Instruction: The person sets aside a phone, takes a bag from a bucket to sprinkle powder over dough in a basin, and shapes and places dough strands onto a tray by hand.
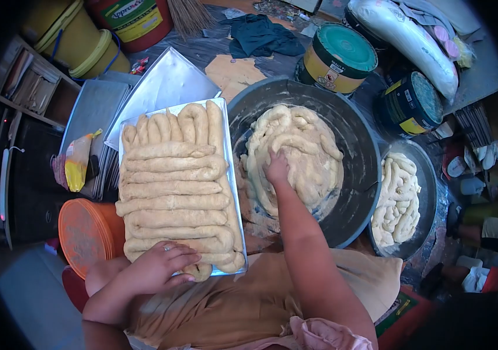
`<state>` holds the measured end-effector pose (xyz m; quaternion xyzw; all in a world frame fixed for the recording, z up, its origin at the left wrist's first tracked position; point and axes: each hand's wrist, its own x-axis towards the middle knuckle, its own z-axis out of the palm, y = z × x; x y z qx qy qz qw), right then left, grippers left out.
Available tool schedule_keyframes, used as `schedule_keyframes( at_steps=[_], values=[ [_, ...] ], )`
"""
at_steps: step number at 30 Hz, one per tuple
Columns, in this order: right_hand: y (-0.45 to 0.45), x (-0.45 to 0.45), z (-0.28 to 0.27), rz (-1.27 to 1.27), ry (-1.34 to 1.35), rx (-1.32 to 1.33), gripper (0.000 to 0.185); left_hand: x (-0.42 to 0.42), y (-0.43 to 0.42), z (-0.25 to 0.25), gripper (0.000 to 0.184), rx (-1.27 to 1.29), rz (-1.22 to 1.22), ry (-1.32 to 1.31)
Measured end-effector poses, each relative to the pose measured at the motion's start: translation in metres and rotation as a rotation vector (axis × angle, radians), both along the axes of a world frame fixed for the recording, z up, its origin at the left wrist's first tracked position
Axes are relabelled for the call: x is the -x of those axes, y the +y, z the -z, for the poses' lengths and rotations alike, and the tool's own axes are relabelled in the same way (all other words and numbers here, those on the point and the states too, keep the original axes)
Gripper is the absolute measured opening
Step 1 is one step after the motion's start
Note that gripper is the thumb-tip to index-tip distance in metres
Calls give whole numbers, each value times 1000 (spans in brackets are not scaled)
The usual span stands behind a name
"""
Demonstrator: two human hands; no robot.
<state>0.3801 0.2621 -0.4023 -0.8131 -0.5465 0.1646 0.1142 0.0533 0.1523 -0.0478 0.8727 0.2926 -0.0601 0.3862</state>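
My left hand [164, 266] lies flat with fingers stretched over the dough ropes [173, 203] at the near end of a metal tray [232, 166]. A ring is on one finger. The ropes are packed side by side, mostly crosswise, with several standing lengthwise at the far end. My right hand [277, 168] reaches into a large dark basin [357, 175] and touches the coiled dough [313, 154] inside. Its fingers point away from me, apart from a grip as far as they show; the fingertips are partly lost against the dough.
A second dark basin [427, 204] with dough stands at the right. Beyond are a green-lidded bucket [342, 49] and another bucket [412, 105]. Bare metal trays [164, 84] lean behind the full one. An orange tub [88, 233] sits at the left, near a plastic bag [78, 163].
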Motion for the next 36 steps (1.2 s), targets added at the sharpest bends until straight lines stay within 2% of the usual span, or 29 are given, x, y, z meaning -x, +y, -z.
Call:
schedule_keyframes(
  at_steps=[5,8,10,12,15,17,19,21,23,26,29,32,33,35,36],
  values=[
    [-1,-6,23,-83,59,86,50,3,12,7,41,28,1,9],
    [-21,-31,13,17,432,39,36,6,18,11,41,22,-8,-6],
    [-44,-63,1,-12,743,287,27,9,21,11,41,21,-13,-5],
    [-73,-91,-25,-211,713,684,20,12,22,9,41,28,-22,5],
    [-91,-120,-21,-206,783,589,21,15,23,9,42,39,-19,33],
    [-77,-121,-23,180,759,341,26,15,24,9,42,33,-16,20],
    [-61,-113,-2,285,262,-111,36,15,21,9,43,52,-12,23],
    [-41,-81,11,482,49,-282,54,14,20,11,43,67,-9,32],
    [-27,-33,25,319,-44,69,62,12,18,13,42,63,4,46],
    [-35,0,39,67,-249,-80,62,10,16,15,42,55,27,28],
    [-47,-40,29,106,485,-135,60,7,14,12,39,66,34,-11],
    [-53,-77,13,606,1637,-311,57,-1,13,18,36,169,15,-142],
    [-59,-88,-3,567,1814,-264,56,-5,12,20,35,224,12,-202],
    [-72,-107,-72,466,2149,-152,56,-23,15,12,36,611,-191,-160],
    [-72,-110,-97,306,2166,-108,56,-33,18,8,36,804,-292,-134]
  ],
)
